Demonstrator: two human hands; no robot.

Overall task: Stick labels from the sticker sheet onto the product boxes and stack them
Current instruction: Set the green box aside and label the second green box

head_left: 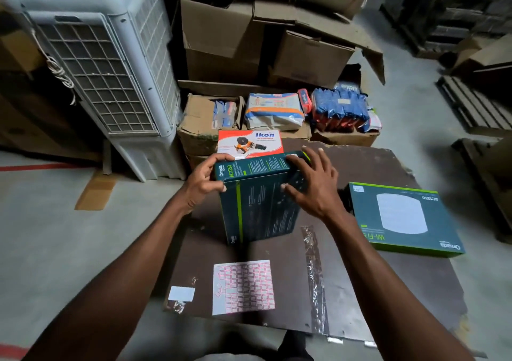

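Note:
A dark teal product box [260,208] stands tilted on the brown board [374,167], its narrow top face turned to me. My left hand [203,186] grips its upper left corner, thumb on the front and fingers over the top. Spread over the upper right part of the box, my right hand [311,186] rests with straight fingers. A second teal box [401,219] lies flat to the right, a small white label at its far left corner. The sticker sheet [243,287] with pink-edged labels lies on the board close to me.
A white slip [181,293] lies left of the sheet and a clear tape strip [314,277] runs down the board. An orange-and-white Ikon box [250,142] sits behind the held box. Cartons with packets [277,111] and an air cooler [110,70] stand beyond.

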